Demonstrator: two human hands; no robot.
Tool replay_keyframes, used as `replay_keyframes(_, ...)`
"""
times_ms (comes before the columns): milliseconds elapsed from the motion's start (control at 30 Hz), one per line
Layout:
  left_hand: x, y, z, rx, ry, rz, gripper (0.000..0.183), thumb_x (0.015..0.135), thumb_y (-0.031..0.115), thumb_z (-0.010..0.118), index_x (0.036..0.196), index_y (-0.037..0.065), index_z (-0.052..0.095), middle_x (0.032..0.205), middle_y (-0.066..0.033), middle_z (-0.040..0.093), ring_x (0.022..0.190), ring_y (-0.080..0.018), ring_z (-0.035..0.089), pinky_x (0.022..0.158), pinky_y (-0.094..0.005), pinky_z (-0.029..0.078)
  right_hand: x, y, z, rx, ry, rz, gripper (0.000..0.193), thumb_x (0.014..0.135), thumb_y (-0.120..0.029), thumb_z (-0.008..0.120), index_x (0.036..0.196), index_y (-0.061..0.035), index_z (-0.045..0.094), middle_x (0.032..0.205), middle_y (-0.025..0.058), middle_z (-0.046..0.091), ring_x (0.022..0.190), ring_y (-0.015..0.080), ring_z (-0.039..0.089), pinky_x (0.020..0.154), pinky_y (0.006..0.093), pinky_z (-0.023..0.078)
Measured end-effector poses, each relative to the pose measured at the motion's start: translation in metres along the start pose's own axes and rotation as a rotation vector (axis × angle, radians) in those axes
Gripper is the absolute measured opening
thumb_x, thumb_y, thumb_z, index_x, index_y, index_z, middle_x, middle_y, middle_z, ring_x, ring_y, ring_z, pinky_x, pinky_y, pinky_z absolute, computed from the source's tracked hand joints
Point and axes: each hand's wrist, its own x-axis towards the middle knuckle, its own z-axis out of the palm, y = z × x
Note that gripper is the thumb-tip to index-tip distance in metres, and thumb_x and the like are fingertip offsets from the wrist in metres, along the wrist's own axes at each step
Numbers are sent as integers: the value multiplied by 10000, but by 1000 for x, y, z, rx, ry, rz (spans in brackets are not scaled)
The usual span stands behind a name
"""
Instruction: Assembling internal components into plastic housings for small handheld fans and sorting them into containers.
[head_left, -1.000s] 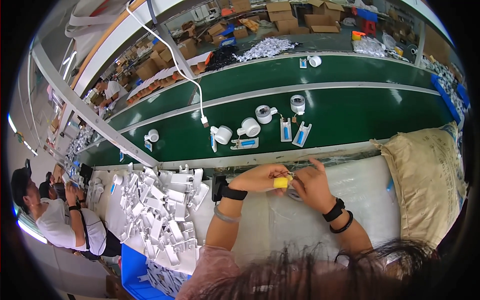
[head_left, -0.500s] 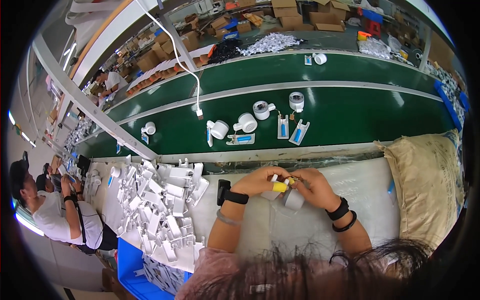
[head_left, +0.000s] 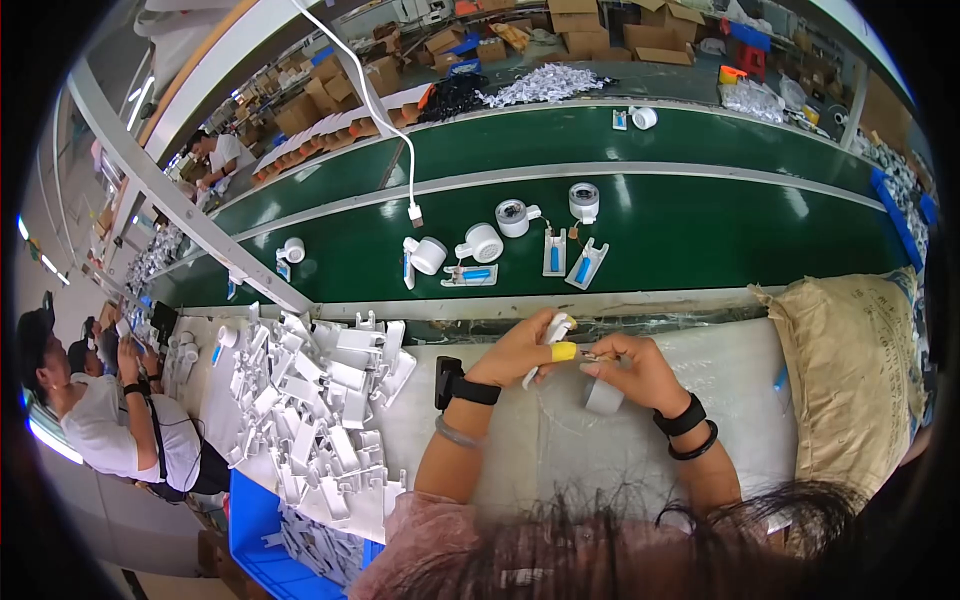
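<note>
My left hand (head_left: 520,352), a yellow wrap round its thumb, is closed on a long white plastic casing (head_left: 533,376) that stands tilted between the fingers. Just to the right, my right hand (head_left: 637,372) pinches thin wires (head_left: 588,355) near the left thumb. Under the right fingers is a round white housing (head_left: 603,397), partly hidden by the hand; whether it rests on the table or hangs from the wires, I cannot tell. Both hands are above the plastic-covered table (head_left: 690,470).
White casings (head_left: 340,390) lie heaped at left, above a blue bin (head_left: 262,545) of parts. Several round white units with blue cells (head_left: 555,262) sit on the green belt (head_left: 700,240). A brown sack (head_left: 845,370) stands at right. A white cable (head_left: 410,175) hangs down. Co-workers (head_left: 120,400) sit at left.
The white casing in my left hand has swung more upright, and my hands are slightly farther apart. Units on the near belt have shifted left. The hanging cable has swung right.
</note>
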Motion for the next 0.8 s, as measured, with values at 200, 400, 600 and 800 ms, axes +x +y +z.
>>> replay_keyframes(200, -1, 9, -6, 88, 71, 114, 294, 907, 193, 585, 1166, 58, 560, 767, 17, 539, 613, -60, 504, 498, -210, 392, -2, -1, 2, 185, -178, 24, 198, 862, -69, 641, 1046, 4, 631, 801, 29, 629, 723, 105, 555, 697, 254, 454)
replay_keyframes(400, -5, 16, 9, 227, 105, 159, 254, 971, 235, 491, 1113, 50, 592, 733, 7, 573, 617, -68, 527, 531, -216, 403, -4, -1, 4, 112, -125, 35, 114, 822, -18, 641, 933, -11, 615, 758, 19, 607, 701, 89, 562, 679, 250, 461)
replay_keyframes(600, 5, 4, 18, 66, 169, 107, 271, 986, 285, 450, 1009, 46, 575, 737, -9, 583, 583, -72, 520, 518, -217, 409, -2, -2, 13, -404, 308, -127, 105, 765, 31, 633, 835, -29, 583, 732, 87, 594, 614, 185, 562, 558, 299, 454)
replay_keyframes(800, 9, -3, 31, -131, 173, 46, 214, 948, 194, 450, 1088, 51, 527, 751, -21, 567, 573, -90, 529, 485, -231, 421, 3, 4, 13, -494, 476, -265, 155, 742, 26, 662, 849, -47, 576, 755, 107, 607, 664, 299, 569, 625, 371, 454)
